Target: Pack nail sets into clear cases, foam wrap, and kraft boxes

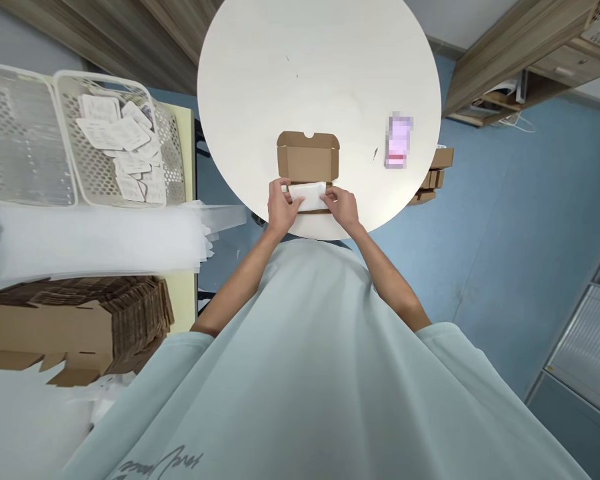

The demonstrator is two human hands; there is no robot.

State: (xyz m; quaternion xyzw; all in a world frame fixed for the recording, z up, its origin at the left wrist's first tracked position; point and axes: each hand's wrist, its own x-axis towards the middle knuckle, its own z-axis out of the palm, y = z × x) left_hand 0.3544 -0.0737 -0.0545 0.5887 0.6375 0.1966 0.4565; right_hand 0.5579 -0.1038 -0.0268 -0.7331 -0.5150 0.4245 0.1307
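Note:
An unlidded brown cardboard box (309,163) stands near the front edge of the round white table (315,73), its flap folded back away from me. Over the box's opening lies a white wrapped packet (307,197). My left hand (281,208) grips the packet's left end, thumb on top. At the other end my right hand (343,207) pinches the packet between thumb and fingers. Most of the box's inside is hidden under the packet and my hands.
A blurred-out pinkish rectangle (399,141) lies on the table's right side. To the left are a white basket (173,153) of white packets, a pile of translucent sheets (100,240) and stacked flat cardboard boxes (135,320). Small cardboard boxes (433,179) sit beyond the table's right edge.

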